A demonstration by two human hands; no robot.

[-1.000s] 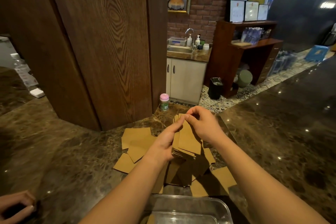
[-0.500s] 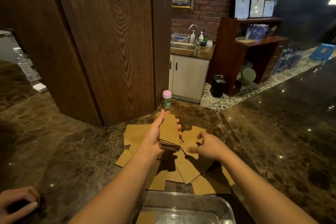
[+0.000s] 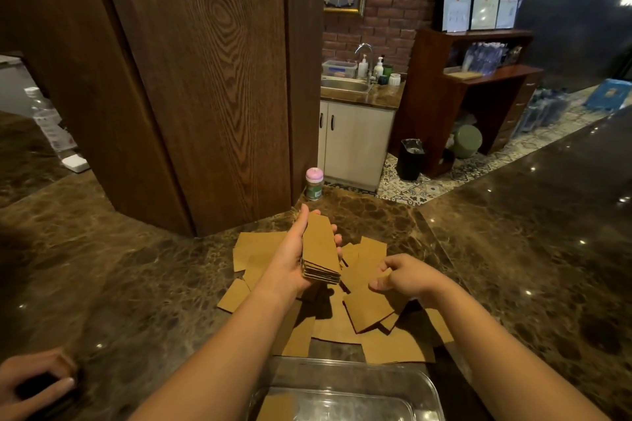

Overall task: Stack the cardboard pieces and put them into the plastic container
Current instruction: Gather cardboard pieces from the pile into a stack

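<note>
The left hand grips the stack, thumb on one long edge, fingers curled round the other, above the loose pieces on the counter; the right hand pinches one piece just beside the stack; lift it clear, square it on top before pressing down; the container waits nearer the body, below both wrists.

Counter: glossy brown marble, mirroring ceiling lights. On it, cardboard pieces: matt tan paperboard with darker cut edges. At its near edge, plastic container: clear, smooth, shiny. Behind it, pillar: dark wood, bold grain.
</note>
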